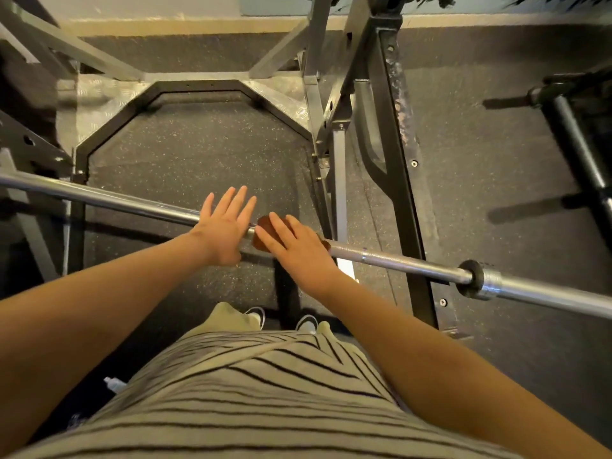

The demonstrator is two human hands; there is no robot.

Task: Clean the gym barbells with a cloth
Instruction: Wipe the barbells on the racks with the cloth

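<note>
A steel barbell (397,260) runs from the left edge to the lower right, with a collar and sleeve at its right end. A small brown cloth (263,223) lies draped over the bar near the middle. My right hand (294,246) lies flat on the cloth with straight fingers, pressing it onto the bar. My left hand (225,223) rests on the bar just left of the cloth, fingers spread and straight. Most of the cloth is hidden under my right hand.
The bar sits in a squat rack with a dark upright (400,180) right of my hands and a black octagonal base frame (112,127) on speckled rubber flooring. Another bar (576,140) lies at the far right. My shoes (306,321) stand below the bar.
</note>
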